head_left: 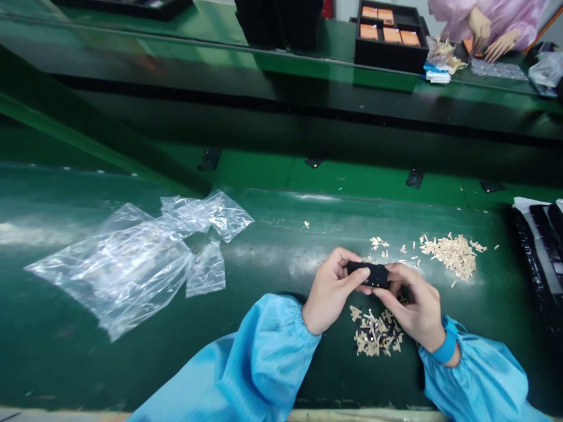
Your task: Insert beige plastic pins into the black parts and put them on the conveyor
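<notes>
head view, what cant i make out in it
All in the head view:
Underside of the small black rectangular part: faces away, behind fingers of the left hand and right hand
Markings on its top: too small
Full extent of the glossy black stack: cut off by right edge
Contents, if any, of the large clear plastic bag: glare and creases

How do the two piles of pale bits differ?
The near pile has dark bits mixed in; the far pile looks pale throughout. The near pile is loosely scattered, while the far pile is heaped more densely. Both lie on the green table.
</notes>
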`<move>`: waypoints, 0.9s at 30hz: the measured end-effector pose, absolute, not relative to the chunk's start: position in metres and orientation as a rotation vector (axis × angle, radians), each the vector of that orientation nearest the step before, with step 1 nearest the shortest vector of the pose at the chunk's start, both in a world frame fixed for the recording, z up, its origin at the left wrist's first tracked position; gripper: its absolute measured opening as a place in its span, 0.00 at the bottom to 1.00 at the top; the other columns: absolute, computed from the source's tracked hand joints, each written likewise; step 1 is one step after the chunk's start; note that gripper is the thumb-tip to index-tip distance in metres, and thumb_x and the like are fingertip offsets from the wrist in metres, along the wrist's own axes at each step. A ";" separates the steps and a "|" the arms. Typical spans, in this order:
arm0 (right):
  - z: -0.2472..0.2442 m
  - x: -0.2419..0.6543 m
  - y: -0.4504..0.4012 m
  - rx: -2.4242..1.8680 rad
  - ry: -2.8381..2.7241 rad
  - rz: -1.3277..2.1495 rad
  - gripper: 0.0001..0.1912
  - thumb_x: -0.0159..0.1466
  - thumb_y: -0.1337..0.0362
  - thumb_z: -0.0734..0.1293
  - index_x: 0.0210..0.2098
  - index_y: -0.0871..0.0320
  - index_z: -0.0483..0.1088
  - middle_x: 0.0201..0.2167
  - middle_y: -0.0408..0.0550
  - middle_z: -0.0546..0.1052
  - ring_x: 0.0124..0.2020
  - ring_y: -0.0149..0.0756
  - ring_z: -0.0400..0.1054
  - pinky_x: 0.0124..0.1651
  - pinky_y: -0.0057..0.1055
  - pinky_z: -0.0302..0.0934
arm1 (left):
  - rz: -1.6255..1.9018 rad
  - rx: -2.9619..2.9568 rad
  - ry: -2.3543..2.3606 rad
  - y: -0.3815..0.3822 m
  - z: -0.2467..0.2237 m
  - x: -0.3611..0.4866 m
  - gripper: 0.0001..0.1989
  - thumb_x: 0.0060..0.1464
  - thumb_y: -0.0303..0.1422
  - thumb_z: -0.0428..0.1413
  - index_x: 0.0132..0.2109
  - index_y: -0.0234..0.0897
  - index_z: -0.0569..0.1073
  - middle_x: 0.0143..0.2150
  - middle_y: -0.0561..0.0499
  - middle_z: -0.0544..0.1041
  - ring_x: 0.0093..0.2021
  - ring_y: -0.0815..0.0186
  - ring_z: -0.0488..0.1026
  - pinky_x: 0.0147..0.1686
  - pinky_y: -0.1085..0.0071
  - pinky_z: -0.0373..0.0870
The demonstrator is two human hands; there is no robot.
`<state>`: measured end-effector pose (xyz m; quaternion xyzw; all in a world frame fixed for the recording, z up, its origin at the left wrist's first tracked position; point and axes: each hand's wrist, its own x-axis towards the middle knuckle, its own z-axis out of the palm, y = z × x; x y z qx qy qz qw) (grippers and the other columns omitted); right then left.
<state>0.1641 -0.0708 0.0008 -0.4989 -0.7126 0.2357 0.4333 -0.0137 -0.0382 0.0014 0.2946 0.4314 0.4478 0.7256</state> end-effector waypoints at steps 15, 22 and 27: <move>-0.004 0.172 -0.067 -1.198 -1.785 0.826 0.19 0.68 0.60 0.71 0.57 0.56 0.69 0.27 0.40 0.74 0.20 0.28 0.63 0.25 0.25 0.66 | 0.956 0.765 1.015 -0.035 0.008 -0.017 0.20 0.48 0.40 0.70 0.38 0.35 0.69 0.32 0.56 0.74 0.26 0.71 0.76 0.27 0.74 0.79; 0.000 0.172 -0.062 -1.167 -1.816 0.887 0.22 0.69 0.59 0.69 0.62 0.55 0.70 0.25 0.38 0.70 0.20 0.28 0.62 0.25 0.25 0.66 | 0.943 0.766 1.015 -0.036 0.005 -0.017 0.19 0.49 0.40 0.69 0.39 0.35 0.70 0.32 0.56 0.74 0.28 0.72 0.76 0.28 0.74 0.79; -0.002 0.167 -0.067 -1.233 -1.731 0.799 0.26 0.68 0.59 0.70 0.64 0.56 0.65 0.31 0.42 0.76 0.20 0.27 0.63 0.26 0.26 0.68 | 0.958 0.741 1.007 -0.036 0.001 -0.016 0.20 0.49 0.41 0.69 0.40 0.35 0.69 0.32 0.56 0.75 0.26 0.72 0.75 0.27 0.75 0.78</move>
